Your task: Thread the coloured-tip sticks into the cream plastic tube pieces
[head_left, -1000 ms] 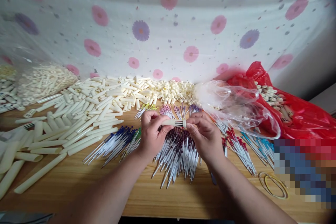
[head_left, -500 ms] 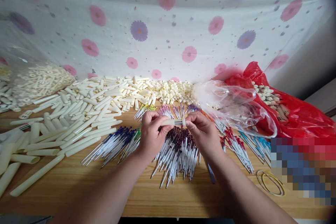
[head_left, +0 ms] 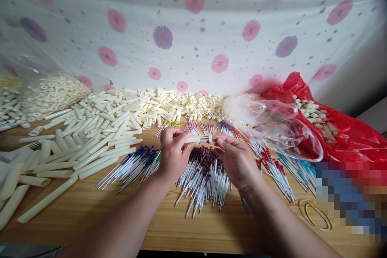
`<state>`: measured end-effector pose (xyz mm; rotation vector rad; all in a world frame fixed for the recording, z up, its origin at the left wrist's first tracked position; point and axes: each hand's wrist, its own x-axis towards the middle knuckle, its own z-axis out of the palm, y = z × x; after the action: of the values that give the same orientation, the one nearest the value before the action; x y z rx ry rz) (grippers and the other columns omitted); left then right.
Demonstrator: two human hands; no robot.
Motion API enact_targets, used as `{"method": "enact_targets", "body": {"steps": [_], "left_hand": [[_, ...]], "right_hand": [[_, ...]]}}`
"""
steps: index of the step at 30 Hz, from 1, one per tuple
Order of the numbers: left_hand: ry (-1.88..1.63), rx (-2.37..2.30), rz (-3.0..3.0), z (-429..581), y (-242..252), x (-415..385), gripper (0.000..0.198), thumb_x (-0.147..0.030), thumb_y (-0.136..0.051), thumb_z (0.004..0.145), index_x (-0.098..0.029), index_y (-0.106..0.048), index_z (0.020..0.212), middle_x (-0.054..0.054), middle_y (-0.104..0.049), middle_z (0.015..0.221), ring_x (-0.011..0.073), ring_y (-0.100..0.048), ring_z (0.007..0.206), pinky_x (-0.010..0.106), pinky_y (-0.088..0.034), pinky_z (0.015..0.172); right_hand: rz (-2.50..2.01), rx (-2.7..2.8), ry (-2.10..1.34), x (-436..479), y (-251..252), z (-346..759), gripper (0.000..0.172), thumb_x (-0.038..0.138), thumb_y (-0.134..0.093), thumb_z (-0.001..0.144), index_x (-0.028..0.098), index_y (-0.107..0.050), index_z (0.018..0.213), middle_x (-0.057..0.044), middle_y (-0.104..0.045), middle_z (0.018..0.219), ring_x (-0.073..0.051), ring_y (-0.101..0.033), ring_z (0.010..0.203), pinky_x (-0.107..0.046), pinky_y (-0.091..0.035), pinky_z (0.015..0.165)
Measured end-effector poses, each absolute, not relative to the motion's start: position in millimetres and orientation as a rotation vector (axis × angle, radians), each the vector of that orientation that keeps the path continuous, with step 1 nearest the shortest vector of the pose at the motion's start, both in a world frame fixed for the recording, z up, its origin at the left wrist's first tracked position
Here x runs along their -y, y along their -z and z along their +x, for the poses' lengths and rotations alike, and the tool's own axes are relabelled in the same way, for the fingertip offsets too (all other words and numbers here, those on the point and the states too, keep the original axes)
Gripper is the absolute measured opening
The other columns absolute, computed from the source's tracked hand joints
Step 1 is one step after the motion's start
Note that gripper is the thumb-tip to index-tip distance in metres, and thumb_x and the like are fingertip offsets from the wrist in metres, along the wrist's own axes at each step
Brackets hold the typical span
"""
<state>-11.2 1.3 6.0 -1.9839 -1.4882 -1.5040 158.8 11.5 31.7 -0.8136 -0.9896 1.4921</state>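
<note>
Level in front of me is a cream multicolour pen barrel (head_left: 196, 139), with dark slots along its upper part and a paler collar at its right end. My left hand (head_left: 174, 153) is closed round the barrel's left part and hides that end. At the collar, my right hand (head_left: 234, 155) has its thumb and index finger bent close together; its fingertips touch the end of the barrel. Just below both hands lies a thick fan of white pen refills (head_left: 205, 177) with dark purple tops. Blue-topped refills (head_left: 130, 165) lie left of my left hand.
Cream tubes (head_left: 99, 129) are heaped at left and back. Red-topped refills (head_left: 276, 173) and light-blue-topped ones (head_left: 299, 169) lie to the right, near a thin yellowish loop (head_left: 316, 214). A clear bag (head_left: 272, 123) and a red bag (head_left: 356, 133) stand at back right.
My right hand has turned and its fingers have shifted at the barrel's collar end. My left hand keeps its hold. The whole view has shifted slightly.
</note>
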Motion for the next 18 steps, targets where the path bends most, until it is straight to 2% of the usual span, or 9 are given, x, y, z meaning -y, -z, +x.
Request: {"method": "enact_targets", "body": {"steps": [9, 15, 18], "left_hand": [[1.518, 1.52, -1.943, -13.2, -5.8, -3.4, 0.013, -0.029, -0.065, 0.078, -0.022, -0.066, 0.09, 0.003, -0.041, 0.09, 0.0188, -0.045, 0.085, 0.035, -0.046, 0.074], [1.583, 1.503, -1.98, -12.4, -6.4, -4.1, 0.012, -0.027, -0.065, 0.078, -0.022, -0.065, 0.089, 0.003, -0.042, 0.089, 0.0177, -0.046, 0.083, 0.033, -0.046, 0.072], [1.733, 1.525, -2.033, -18.0, -6.5, -9.0, 0.013, -0.031, -0.064, 0.079, -0.021, -0.065, 0.089, 0.003, -0.044, 0.091, 0.017, -0.049, 0.085, 0.032, -0.046, 0.074]], "right_hand": [[-0.83, 0.989, -1.507, -8.5, -32.2, 159.2, 0.019, 0.033, -0.075, 0.06, 0.021, -0.073, 0.074, -0.006, -0.066, 0.093, -0.017, -0.054, 0.078, -0.031, -0.042, 0.071], [-0.742, 1.023, -1.614, -9.9, -31.0, 161.8, 0.017, 0.035, -0.07, 0.068, 0.021, -0.072, 0.079, -0.004, -0.066, 0.079, -0.016, -0.056, 0.072, -0.034, -0.045, 0.072], [-0.666, 1.1, -1.584, -11.9, -28.0, 163.4, 0.019, 0.035, -0.067, 0.073, 0.023, -0.072, 0.087, -0.004, -0.066, 0.082, -0.015, -0.057, 0.076, -0.034, -0.047, 0.076]]}}
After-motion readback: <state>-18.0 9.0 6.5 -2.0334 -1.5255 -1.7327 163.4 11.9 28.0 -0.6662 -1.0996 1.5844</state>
